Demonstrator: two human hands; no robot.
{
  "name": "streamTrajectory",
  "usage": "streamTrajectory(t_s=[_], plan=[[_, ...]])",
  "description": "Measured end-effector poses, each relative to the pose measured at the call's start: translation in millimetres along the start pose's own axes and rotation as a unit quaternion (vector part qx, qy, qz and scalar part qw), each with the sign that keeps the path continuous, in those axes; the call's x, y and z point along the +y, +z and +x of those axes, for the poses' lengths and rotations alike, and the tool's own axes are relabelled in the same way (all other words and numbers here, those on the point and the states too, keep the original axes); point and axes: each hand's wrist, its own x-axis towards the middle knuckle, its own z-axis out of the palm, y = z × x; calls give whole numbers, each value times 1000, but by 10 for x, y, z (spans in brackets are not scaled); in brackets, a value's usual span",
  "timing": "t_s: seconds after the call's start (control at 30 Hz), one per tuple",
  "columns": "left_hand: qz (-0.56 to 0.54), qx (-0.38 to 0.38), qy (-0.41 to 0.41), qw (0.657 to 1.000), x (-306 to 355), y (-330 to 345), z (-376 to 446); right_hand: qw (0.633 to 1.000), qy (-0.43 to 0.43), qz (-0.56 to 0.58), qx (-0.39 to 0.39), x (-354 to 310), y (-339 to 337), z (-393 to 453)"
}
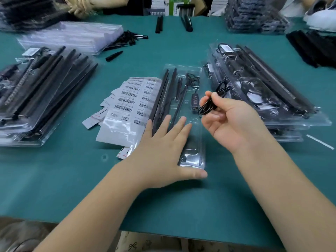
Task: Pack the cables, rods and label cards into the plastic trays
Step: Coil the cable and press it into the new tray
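A clear plastic tray (pixel 197 73) lies lengthwise in the middle of the green table. It holds black rods (pixel 164 93), a thin cable at its far end and a small black controller (pixel 194 100). My left hand (pixel 163 151) rests flat on the tray's near half, fingers spread. My right hand (pixel 231 122) hovers just right of the tray, pinching a coiled black cable (pixel 209 104) between thumb and fingers. A fan of barcode label cards (pixel 131 102) lies left of the tray, partly under it.
Filled trays are stacked at the right (pixel 263 91) and at the left (pixel 36 99). Empty clear trays (pixel 72 35) sit at the back left beside loose black parts (pixel 131 40). Loose rods (pixel 159 24) lie at the far edge. Another person's hands (pixel 81 6) are across the table.
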Motion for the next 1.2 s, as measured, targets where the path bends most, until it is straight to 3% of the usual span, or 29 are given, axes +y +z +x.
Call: streamTrajectory(t_s=[0.17, 0.33, 0.53, 0.83, 0.9, 0.97, 1.13, 1.2], plan=[[-116, 96, 5, 989, -32, 39, -35, 1000, 7, -20, 0, -37, -27, -14], [-275, 208, 13, 939, 8, 21, -61, 984, -26, -175, -8, 2, -20, -47], [-293, 245, -6, 924, 76, 63, -20, 980, -81, -181, 33, -16, -38, -28], [-365, 282, -28, 887, 170, 77, -33, 960, -75, -257, 80, 2, -90, 79], [-368, 296, -19, 881, 177, 90, -31, 930, -113, -339, 88, 87, -80, 99], [-375, 311, -13, 873, 178, 103, -10, 873, -139, -456, 103, 216, -60, 98], [-330, 301, -13, 895, 175, 124, 38, 635, -202, -742, 66, 483, -52, 81], [-303, 295, -13, 906, 185, 132, 45, 546, -228, -804, 49, 528, -75, 84]])
